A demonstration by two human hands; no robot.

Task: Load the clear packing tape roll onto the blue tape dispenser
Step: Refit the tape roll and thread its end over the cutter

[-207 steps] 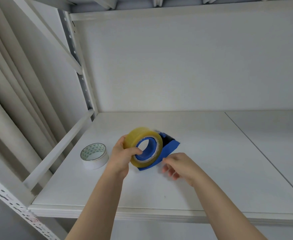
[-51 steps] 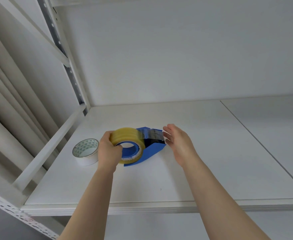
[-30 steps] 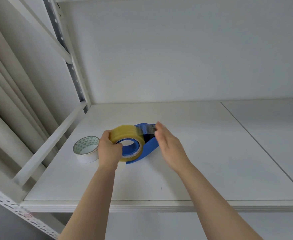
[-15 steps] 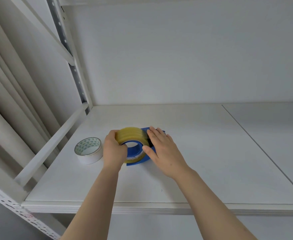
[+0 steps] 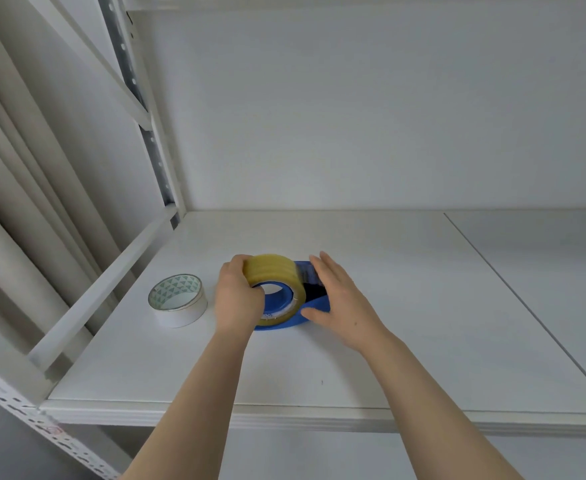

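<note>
Packing tape in a clear, yellowish roll [image 5: 272, 271] is standing on edge on the white shelf [image 5: 405, 323], near its left end. It is sitting against the blue tape dispenser [image 5: 315, 304], with a blue ring showing inside its core. We are gripping the clear packing tape roll with our left hand [image 5: 236, 296], fingers curled over its top and left side, the palm covering the near left part of its face. Our right hand [image 5: 340, 303] is resting against the dispenser's right end with its fingers straight and close together, pointing away from us, and the thumb spread out and touching the blue lower edge. That hand is holding nothing in a curl; it is only pressing flat against the dispenser. A dark part of the dispenser is showing between the roll and the right hand's fingers, too blurred for us to make out.

Just left of our left hand, and apart from it, a white tape roll [image 5: 177, 301] with a green triangle pattern inside its core is lying flat on the shelf. A white side rail [image 5: 111, 282] is running along the shelf's left edge up to a perforated metal upright [image 5: 153, 150] at the back corner.
</note>
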